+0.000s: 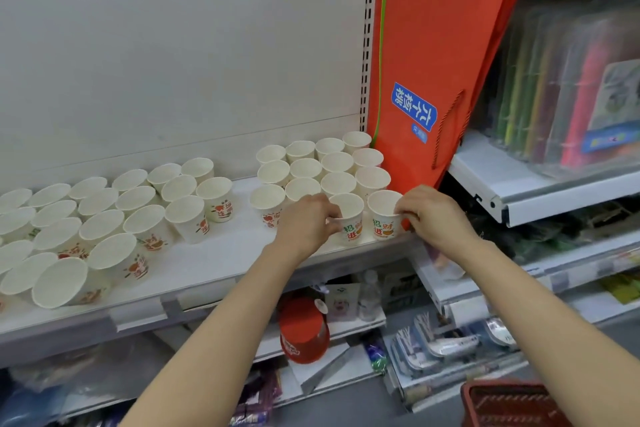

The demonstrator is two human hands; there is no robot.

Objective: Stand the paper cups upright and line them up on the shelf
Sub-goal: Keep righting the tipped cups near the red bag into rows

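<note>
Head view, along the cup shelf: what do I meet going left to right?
Loose cluster of cups → bare shelf gap → left hand → cup → cup → right hand → orange bag.

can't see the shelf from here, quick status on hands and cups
Left hand grips front-row cup; right hand grips corner cup. Both upright, right block tidy. Orange bag crowds the right end.
</note>
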